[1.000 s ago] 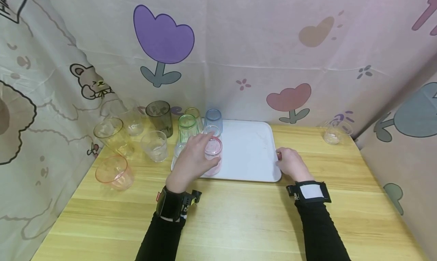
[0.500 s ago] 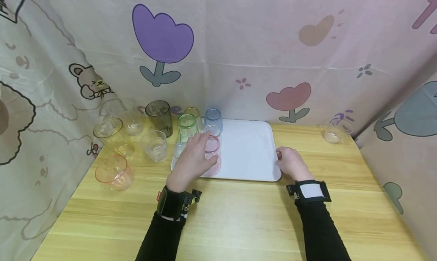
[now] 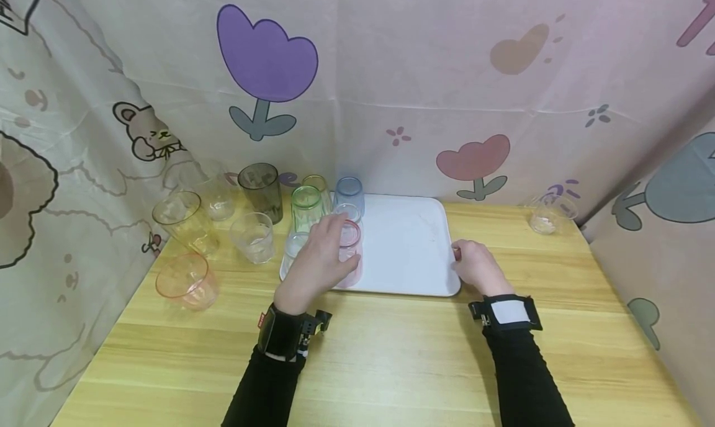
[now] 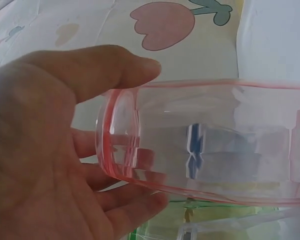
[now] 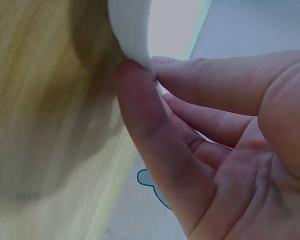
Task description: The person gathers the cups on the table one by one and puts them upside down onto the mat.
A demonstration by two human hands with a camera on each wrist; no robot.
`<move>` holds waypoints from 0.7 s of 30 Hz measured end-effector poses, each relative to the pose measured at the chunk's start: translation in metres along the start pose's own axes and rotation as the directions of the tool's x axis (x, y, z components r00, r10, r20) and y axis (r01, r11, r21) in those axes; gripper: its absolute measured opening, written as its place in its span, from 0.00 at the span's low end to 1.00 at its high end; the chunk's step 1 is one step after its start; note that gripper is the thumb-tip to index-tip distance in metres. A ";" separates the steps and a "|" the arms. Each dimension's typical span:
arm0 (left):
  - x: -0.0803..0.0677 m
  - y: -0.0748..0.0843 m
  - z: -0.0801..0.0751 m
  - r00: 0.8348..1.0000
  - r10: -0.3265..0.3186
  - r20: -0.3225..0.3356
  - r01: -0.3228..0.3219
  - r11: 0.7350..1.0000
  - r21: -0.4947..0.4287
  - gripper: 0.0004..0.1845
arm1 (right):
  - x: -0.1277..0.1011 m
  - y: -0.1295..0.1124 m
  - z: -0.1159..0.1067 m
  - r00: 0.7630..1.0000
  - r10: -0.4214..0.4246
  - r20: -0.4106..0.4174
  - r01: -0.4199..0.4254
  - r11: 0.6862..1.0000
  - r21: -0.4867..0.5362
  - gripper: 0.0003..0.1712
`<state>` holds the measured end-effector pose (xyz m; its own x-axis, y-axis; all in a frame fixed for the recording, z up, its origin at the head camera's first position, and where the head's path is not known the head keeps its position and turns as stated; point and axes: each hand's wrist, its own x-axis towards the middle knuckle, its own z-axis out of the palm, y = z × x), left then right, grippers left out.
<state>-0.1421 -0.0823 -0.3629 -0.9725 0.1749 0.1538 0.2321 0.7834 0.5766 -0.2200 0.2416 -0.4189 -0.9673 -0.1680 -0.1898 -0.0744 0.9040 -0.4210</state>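
Around the upper end of a pink-tinted glass (image 4: 215, 145), my left hand (image 3: 315, 259) holds with the thumb on one side and the fingers on the other. The glass stands near the front edge of a white tray (image 3: 408, 247), left of its middle. Beside and behind it on the tray are a green glass (image 3: 306, 206), a yellow glass (image 3: 317, 185), a blue glass (image 3: 350, 197) and clear ones, partly hidden by the left hand. My right hand (image 3: 479, 269) pinches the tray's right edge between thumb and fingers, seen close in the right wrist view.
Left of the tray stand a dark grey glass (image 3: 261, 191), a clear tumbler (image 3: 253, 238), a tall yellow glass (image 3: 187, 222), an orange glass (image 3: 190, 283) and another clear glass (image 3: 220, 200). One more clear glass (image 3: 544, 217) is at the back right. A patterned curtain (image 3: 380, 73) hangs behind.
My left hand and the pink glass have shifted only very slightly. The right hand keeps its hold on the tray edge, and the other glasses stay where they were.
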 end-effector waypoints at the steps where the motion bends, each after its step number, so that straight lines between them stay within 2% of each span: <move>1: 0.000 0.000 0.000 1.000 0.013 -0.011 -0.013 1.000 0.001 0.44 | 0.000 0.000 0.000 1.000 -0.002 -0.001 0.002 1.000 -0.001 0.24; 5: 0.002 0.002 0.002 0.988 0.096 -0.118 -0.095 0.995 0.011 0.43 | 0.000 -0.001 -0.001 1.000 -0.007 -0.005 0.007 1.000 -0.002 0.25; 7: 0.004 0.003 0.005 0.964 0.170 -0.206 -0.172 0.985 0.010 0.41 | -0.001 -0.001 -0.001 1.000 -0.008 -0.011 0.008 1.000 0.005 0.25; 9: 0.006 0.006 0.008 0.920 0.256 -0.298 -0.264 0.964 0.015 0.37 | -0.001 -0.001 -0.002 0.999 -0.011 -0.039 0.012 1.000 0.016 0.26; 13: 0.010 0.013 0.017 0.801 0.412 -0.435 -0.435 0.899 0.050 0.26 | -0.003 0.001 -0.002 0.983 -0.031 -0.179 0.041 0.998 0.054 0.26; 15: 0.012 0.017 0.023 0.750 0.466 -0.469 -0.489 0.869 0.083 0.22 | -0.005 0.001 -0.003 0.959 -0.046 -0.278 0.072 0.994 0.083 0.25; 17: 0.012 0.022 0.029 0.719 0.506 -0.477 -0.521 0.846 0.113 0.19 | -0.006 0.001 -0.004 0.925 -0.050 -0.377 0.104 0.987 0.123 0.25; 19: 0.012 0.027 0.036 0.706 0.533 -0.466 -0.543 0.830 0.126 0.17 | -0.006 0.001 -0.006 0.879 -0.045 -0.475 0.138 0.977 0.163 0.24; 21: 0.012 0.031 0.043 0.710 0.552 -0.437 -0.558 0.820 0.129 0.16 | -0.007 0.001 -0.008 0.827 -0.021 -0.562 0.160 0.967 0.198 0.23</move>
<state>-0.1474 -0.0302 -0.3775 -0.5536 0.2958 0.7785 0.7304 0.6215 0.2833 -0.2157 0.2465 -0.4107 -0.9343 0.0630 0.3509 -0.1785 0.7692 -0.6135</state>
